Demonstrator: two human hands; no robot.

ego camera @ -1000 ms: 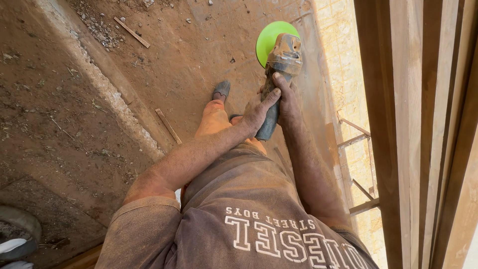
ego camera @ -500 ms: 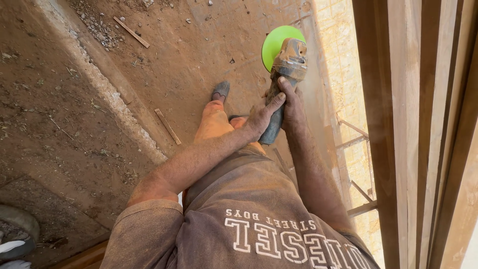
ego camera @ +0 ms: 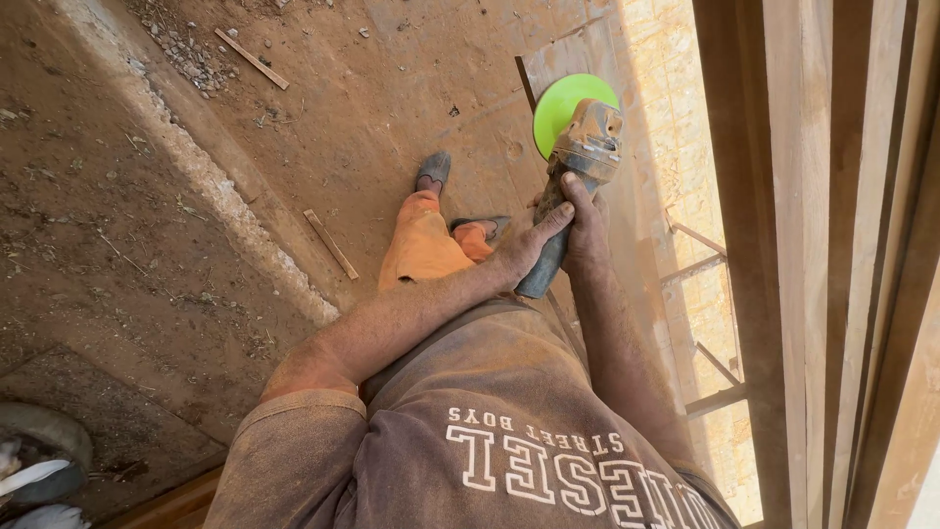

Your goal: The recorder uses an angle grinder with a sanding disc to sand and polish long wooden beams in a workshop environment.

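Left hand (ego camera: 524, 250): fingers curled round the grey handle of the dusty grey angle sander (ego camera: 573, 176), thumb stretched along it.
Right hand (ego camera: 587, 225): wrapped round the same handle, just behind the head.
Sander: centre-right, its bright green round disc (ego camera: 560, 106) at the far end, against a pale wooden board (ego camera: 676, 196).
Near: orange trousers (ego camera: 421, 245), grey shoe (ego camera: 433, 171).
Left: dusty concrete floor (ego camera: 147, 245), thin wood strip (ego camera: 330, 245).

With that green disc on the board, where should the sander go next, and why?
Probably a short slide farther along the board. Both hands, left hand and right hand, grip the sander, whose green disc sits near the board's far end, with much of its surface unreached beside it.
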